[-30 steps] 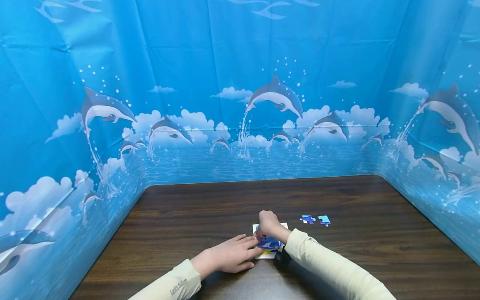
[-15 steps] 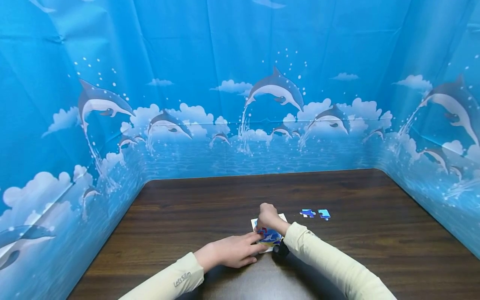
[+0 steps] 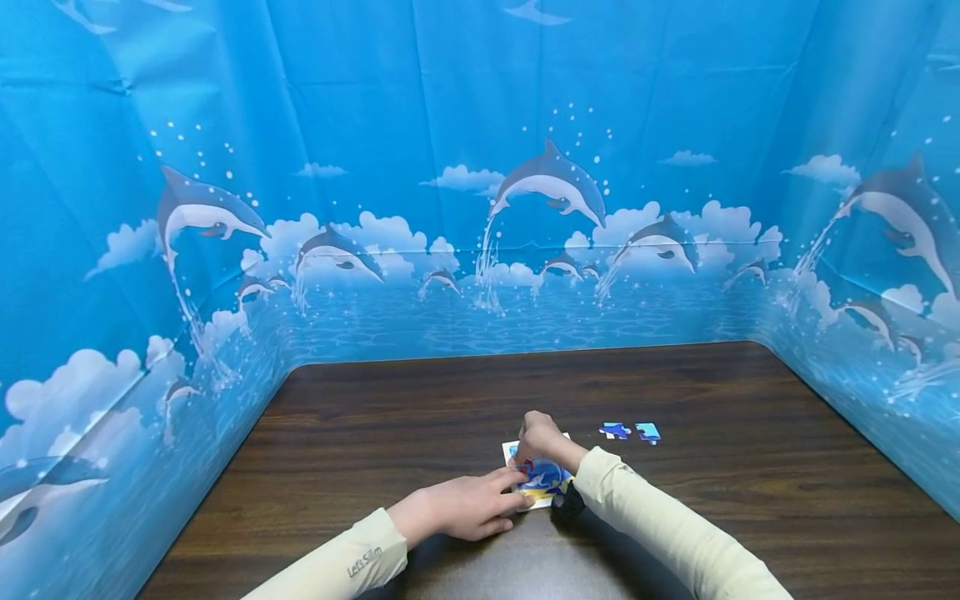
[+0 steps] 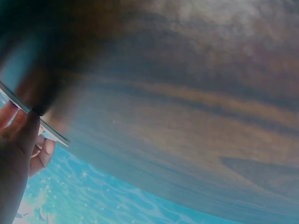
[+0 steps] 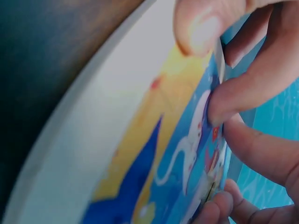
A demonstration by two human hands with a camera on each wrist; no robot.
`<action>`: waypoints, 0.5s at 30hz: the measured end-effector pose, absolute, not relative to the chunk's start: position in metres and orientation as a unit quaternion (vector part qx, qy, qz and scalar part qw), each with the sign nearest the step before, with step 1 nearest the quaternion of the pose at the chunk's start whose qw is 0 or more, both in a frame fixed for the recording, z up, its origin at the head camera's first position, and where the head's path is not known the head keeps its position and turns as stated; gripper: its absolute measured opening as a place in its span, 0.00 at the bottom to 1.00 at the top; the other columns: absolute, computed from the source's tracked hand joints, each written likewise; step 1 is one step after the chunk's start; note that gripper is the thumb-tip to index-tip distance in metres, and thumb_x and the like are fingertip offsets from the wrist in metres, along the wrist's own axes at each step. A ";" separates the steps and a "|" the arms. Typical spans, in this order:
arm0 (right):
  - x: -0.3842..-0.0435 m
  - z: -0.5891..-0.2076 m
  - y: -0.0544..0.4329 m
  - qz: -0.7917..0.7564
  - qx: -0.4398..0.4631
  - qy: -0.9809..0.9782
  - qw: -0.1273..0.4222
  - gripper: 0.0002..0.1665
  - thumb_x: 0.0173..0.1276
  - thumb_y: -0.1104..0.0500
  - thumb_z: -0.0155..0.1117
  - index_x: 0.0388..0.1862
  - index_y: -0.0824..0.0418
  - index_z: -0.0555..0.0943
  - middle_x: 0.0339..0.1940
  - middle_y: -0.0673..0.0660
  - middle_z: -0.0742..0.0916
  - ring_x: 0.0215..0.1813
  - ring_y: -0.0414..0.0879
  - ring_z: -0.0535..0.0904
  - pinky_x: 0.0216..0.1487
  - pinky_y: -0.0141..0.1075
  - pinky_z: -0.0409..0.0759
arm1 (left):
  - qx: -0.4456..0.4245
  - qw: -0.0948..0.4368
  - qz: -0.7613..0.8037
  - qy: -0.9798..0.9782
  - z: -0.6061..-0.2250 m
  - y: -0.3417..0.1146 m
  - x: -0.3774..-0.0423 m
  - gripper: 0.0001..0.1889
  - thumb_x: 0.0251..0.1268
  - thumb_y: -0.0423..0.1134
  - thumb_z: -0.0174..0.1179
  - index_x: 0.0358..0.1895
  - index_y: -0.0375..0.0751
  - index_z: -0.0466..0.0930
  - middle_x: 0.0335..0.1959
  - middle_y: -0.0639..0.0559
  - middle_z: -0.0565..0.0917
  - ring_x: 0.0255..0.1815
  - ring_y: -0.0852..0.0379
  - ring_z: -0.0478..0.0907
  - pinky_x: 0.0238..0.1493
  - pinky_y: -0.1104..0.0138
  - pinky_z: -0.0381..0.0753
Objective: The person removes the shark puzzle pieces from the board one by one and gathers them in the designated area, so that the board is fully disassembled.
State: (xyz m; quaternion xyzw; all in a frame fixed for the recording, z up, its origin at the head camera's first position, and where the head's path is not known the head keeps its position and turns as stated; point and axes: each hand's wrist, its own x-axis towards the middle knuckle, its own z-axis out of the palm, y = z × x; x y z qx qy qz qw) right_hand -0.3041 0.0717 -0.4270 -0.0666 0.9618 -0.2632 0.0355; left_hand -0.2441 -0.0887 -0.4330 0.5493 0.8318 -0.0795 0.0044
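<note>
A small jigsaw puzzle (image 3: 545, 477) with a white border and a sea picture lies on the table, partly covered by both hands. At its left edge my left hand (image 3: 472, 505) rests with the fingers spread, and the fingertips (image 5: 222, 105) touch the picture. My right hand (image 3: 542, 436) reaches over the upper part, fingers curled and pointing down. Its thumb (image 5: 261, 144) and fingertips touch the picture in the right wrist view; whether they pinch a piece is hidden. In the left wrist view the puzzle's edge (image 4: 56, 135) shows beside my left hand.
Two loose blue puzzle pieces, one (image 3: 615, 431) nearer and another (image 3: 648, 432) further right, lie beyond the right forearm. The brown wooden table (image 3: 360, 425) is enclosed by a blue dolphin-print curtain (image 3: 420, 308). A black wrist camera (image 3: 567, 501) sits by the puzzle's lower right corner.
The puzzle has turned slightly counterclockwise since a second ago. Both hands stay at it with small shifts of the fingers. The loose pieces keep their places.
</note>
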 end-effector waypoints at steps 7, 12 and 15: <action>-0.302 -0.425 0.076 -0.298 -0.079 0.951 0.032 0.23 0.35 0.62 0.82 0.16 0.59 0.71 0.19 0.50 0.74 0.25 0.43 0.67 0.28 0.30 0.67 | 0.548 0.013 -0.065 0.834 -0.432 -0.090 -0.246 0.15 0.72 0.49 0.47 0.58 0.54 0.68 0.66 0.48 0.64 0.67 0.54 0.65 0.50 0.70 0.79; -0.300 -0.428 0.077 -0.309 -0.129 0.942 0.007 0.22 0.36 0.64 0.81 0.21 0.63 0.73 0.19 0.51 0.74 0.25 0.43 0.67 0.28 0.31 0.65 | 0.545 0.025 -0.060 0.836 -0.432 -0.089 -0.248 0.15 0.72 0.48 0.46 0.59 0.54 0.68 0.66 0.48 0.64 0.67 0.55 0.64 0.50 0.70 0.79; -0.300 -0.430 0.079 -0.317 -0.162 0.935 0.005 0.20 0.38 0.65 0.80 0.23 0.63 0.74 0.20 0.51 0.77 0.25 0.42 0.67 0.27 0.30 0.66 | 0.545 0.031 -0.057 0.836 -0.433 -0.089 -0.249 0.15 0.73 0.49 0.46 0.59 0.54 0.68 0.66 0.48 0.63 0.66 0.55 0.65 0.49 0.70 0.79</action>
